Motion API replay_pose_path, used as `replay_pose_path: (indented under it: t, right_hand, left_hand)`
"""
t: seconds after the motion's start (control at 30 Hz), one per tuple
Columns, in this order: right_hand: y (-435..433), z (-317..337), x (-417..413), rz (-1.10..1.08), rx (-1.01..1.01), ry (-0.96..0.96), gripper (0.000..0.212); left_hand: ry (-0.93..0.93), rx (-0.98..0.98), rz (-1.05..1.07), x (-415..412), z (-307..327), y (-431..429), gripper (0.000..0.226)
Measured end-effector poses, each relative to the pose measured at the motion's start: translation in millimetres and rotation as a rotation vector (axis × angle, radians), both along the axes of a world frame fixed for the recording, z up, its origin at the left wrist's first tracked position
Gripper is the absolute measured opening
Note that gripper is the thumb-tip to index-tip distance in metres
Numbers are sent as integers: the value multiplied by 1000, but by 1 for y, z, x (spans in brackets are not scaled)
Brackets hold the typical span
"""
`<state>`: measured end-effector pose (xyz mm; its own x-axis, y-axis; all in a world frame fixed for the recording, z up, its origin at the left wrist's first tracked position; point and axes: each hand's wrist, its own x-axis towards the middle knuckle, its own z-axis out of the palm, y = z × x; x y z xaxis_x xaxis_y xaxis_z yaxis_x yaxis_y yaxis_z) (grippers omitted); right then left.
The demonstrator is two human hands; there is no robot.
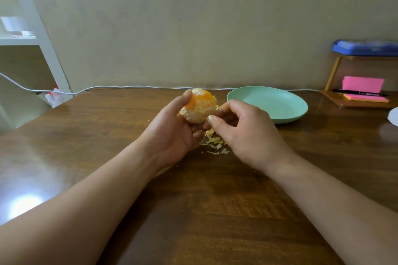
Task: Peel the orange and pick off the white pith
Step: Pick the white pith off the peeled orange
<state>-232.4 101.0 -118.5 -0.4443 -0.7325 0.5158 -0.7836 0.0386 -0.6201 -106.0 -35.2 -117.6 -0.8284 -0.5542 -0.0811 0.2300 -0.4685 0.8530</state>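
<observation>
Left hand [172,129] cups orange [199,105]; right hand [243,129] pinches its edge.

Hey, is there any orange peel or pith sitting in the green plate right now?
No, the green plate looks bare; the scraps lie on the table below the hands.

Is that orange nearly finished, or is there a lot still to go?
The peel looks fully off: the orange shows bare flesh, and scraps lie on the table. The left hand holds it while the right hand picks at it. Whitish pith still clings in patches. The green plate holds nothing.
</observation>
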Motion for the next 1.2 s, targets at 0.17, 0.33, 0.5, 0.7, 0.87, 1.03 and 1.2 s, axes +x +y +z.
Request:
replay_pose_path:
  t: [0.17, 0.33, 0.5, 0.7, 0.87, 1.03, 1.2]
  right_hand:
    - [0, -1, 1, -19, -8, -61, 23]
    - [1, -1, 1, -30, 11, -85, 26]
    - [0, 0, 0, -26, 20, -108, 21]
    - [0, -1, 1, -30, -35, -107, 17]
    - [0, -3, 1, -1, -60, -122, 13]
    - [0, -3, -1, 36, -65, -140, 12]
    - [-1, -5, -1, 31, -41, -135, 18]
  left_hand:
    - [36, -128, 18, -3, -4, 5, 61]
    - [85, -283, 41, -5, -5, 11, 61]
    - [104, -390, 66, -8, -9, 12, 61]
    - [110, -375, 68, -8, -9, 15, 57]
    - [89, -310, 56, -7, -6, 18, 51]
    - [58, -292, 62, -6, -3, 18, 55]
    - [53, -341, 94, -5, -4, 18, 50]
